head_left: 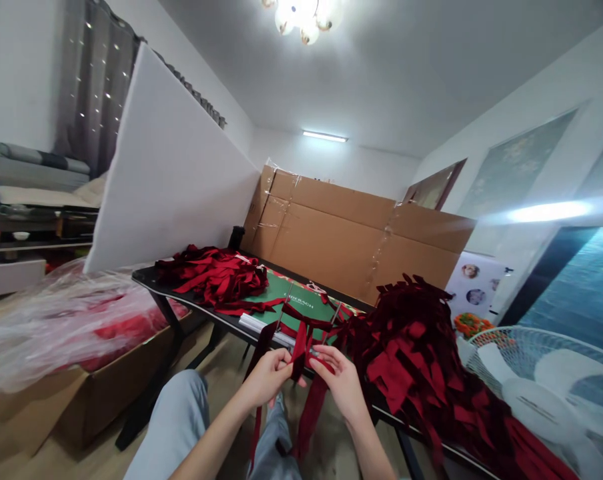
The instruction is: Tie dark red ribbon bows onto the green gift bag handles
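Dark red velvet ribbon (299, 347) hangs in strips from the table's front edge, its tails dropping toward my legs. My left hand (273, 375) is closed around a strip of it, fingers curled. Close by on the right, my right hand (337, 373) pinches another part of the same ribbon between thumb and fingers. Just beyond the hands, two thin upright metal rods (289, 293) rise at the table edge, with ribbon lying across them. Behind these is a green printed board (276, 288) with white lettering. White strips (251, 323) lie along the table edge.
Loose red ribbons (216, 273) are heaped on the table's left; a larger ribbon pile (416, 347) spills off its right side. A cardboard sheet (331, 230) and a white panel (176, 160) wall the table. A fan (541, 407) stands right, an open carton (106, 393) left.
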Demonstrator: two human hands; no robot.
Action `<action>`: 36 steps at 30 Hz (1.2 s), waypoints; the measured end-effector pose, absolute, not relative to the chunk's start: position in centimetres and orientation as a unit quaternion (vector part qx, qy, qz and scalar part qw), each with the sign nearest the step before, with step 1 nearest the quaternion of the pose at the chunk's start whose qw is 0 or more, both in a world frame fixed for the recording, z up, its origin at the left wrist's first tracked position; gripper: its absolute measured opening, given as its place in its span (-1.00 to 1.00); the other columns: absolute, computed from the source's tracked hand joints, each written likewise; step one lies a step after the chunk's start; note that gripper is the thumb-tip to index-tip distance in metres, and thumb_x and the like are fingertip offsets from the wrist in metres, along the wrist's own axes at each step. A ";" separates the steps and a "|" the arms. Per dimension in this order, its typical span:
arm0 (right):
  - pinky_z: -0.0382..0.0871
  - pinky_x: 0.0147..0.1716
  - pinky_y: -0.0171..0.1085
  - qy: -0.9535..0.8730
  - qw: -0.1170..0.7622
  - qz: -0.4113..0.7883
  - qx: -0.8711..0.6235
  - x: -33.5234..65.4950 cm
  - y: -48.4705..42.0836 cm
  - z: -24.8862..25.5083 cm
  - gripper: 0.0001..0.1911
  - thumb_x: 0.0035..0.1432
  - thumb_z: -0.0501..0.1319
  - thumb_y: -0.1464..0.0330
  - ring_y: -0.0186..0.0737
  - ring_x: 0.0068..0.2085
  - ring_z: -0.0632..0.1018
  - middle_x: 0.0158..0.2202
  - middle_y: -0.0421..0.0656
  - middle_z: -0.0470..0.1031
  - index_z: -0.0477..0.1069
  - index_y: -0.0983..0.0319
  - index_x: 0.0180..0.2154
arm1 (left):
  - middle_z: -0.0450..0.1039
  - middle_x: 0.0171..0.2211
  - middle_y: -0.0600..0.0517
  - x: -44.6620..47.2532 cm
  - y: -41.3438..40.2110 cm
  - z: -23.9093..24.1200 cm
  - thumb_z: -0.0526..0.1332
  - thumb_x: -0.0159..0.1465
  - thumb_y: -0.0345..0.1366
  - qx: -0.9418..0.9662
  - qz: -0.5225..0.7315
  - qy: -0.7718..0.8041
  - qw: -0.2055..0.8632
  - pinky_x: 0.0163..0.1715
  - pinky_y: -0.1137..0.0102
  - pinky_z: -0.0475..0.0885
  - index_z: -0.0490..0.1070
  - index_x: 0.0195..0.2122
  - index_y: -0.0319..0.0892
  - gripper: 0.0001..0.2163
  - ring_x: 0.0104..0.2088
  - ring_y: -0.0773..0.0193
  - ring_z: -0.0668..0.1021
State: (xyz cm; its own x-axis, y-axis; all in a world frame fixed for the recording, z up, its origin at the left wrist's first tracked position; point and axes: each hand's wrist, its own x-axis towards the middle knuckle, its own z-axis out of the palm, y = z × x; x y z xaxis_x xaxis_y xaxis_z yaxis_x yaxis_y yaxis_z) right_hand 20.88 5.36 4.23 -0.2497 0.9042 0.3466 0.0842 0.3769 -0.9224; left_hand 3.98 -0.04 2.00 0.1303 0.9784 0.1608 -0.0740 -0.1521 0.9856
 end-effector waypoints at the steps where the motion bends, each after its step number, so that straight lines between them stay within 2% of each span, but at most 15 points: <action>1: 0.41 -0.11 -0.05 -0.679 0.479 0.414 -0.371 21.1 5.3 4.4 -0.61 -0.19 0.40 0.19 -0.05 -0.24 0.54 -0.34 -0.06 0.56 0.50 0.27 -0.30 | 0.55 -0.45 0.02 3.9 -0.1 2.1 0.10 0.14 0.03 0.558 0.513 0.408 0.509 -0.90 0.55 -0.04 0.14 -0.43 -0.14 -0.68 -0.88 0.56 0.16; 4: 0.42 -0.12 -0.04 -0.704 0.442 0.410 -0.376 21.5 5.0 5.0 -0.64 -0.12 0.36 0.14 0.02 -0.22 0.56 -0.30 -0.03 0.58 0.53 0.25 -0.32 | 0.56 -0.44 0.01 3.9 -0.2 2.3 0.08 0.15 0.05 0.569 0.494 0.436 0.492 -0.90 0.54 -0.01 0.15 -0.43 -0.14 -0.67 -0.86 0.53 0.15; 9: 0.43 -0.16 -0.06 -0.730 0.435 0.332 -0.409 22.2 4.3 5.4 -0.68 -0.08 0.32 0.11 0.04 -0.24 0.57 -0.33 -0.03 0.59 0.55 0.23 -0.40 | 0.47 -0.66 0.09 3.7 -0.9 2.2 0.03 0.22 0.01 0.594 0.483 0.508 0.395 -0.88 0.54 0.00 0.16 -0.48 -0.12 -0.70 -0.87 0.46 0.15; 17: 0.43 -0.17 -0.08 -0.705 0.448 0.308 -0.455 26.3 3.7 5.0 -0.66 -0.11 0.31 0.07 0.02 -0.27 0.57 -0.37 -0.07 0.59 0.52 0.22 -0.43 | 0.46 -0.66 0.11 1.6 -1.7 3.3 0.01 0.24 -0.05 0.613 0.473 0.544 0.323 -0.75 0.50 0.03 0.12 -0.50 -0.10 -0.73 -0.81 0.39 0.27; 24: 0.45 -0.23 -0.09 -0.689 0.477 0.281 -0.467 27.5 3.7 5.0 -0.61 -0.15 0.31 0.03 -0.02 -0.35 0.56 -0.41 -0.06 0.58 0.52 0.23 -0.43 | 0.42 -0.66 0.09 -0.6 0.5 4.0 0.04 0.26 -0.15 0.669 0.490 0.532 0.173 -0.50 0.44 0.23 0.20 -0.52 -0.11 -0.76 -0.58 0.24 0.46; 30: 0.43 -0.21 -0.06 -0.671 0.492 0.258 -0.491 29.3 4.3 5.2 -0.58 -0.15 0.30 0.03 0.00 -0.35 0.56 -0.40 -0.02 0.57 0.51 0.27 -0.41 | 0.43 -0.65 0.14 -2.6 2.2 5.2 0.02 0.27 -0.08 0.650 0.483 0.562 0.169 -0.65 0.46 0.14 0.17 -0.49 -0.10 -0.74 -0.78 0.35 0.30; 36: 0.45 -0.27 -0.10 -0.659 0.509 0.265 -0.486 29.7 4.6 5.3 -0.59 -0.17 0.31 0.04 -0.04 -0.41 0.56 -0.44 -0.05 0.56 0.50 0.26 -0.44 | 0.43 -0.66 0.12 -3.0 3.3 6.3 0.01 0.28 -0.16 0.667 0.483 0.556 0.113 -0.60 0.48 0.17 0.16 -0.50 -0.11 -0.76 -0.71 0.34 0.37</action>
State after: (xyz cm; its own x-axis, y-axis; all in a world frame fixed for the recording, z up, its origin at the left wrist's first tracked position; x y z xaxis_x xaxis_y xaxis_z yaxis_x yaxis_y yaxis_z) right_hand 29.65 4.59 5.27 -0.0106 0.9105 0.4134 0.3707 0.3876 -0.8440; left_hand -2.99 3.28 6.26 -0.0858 0.8510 0.5181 0.6325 -0.3552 0.6883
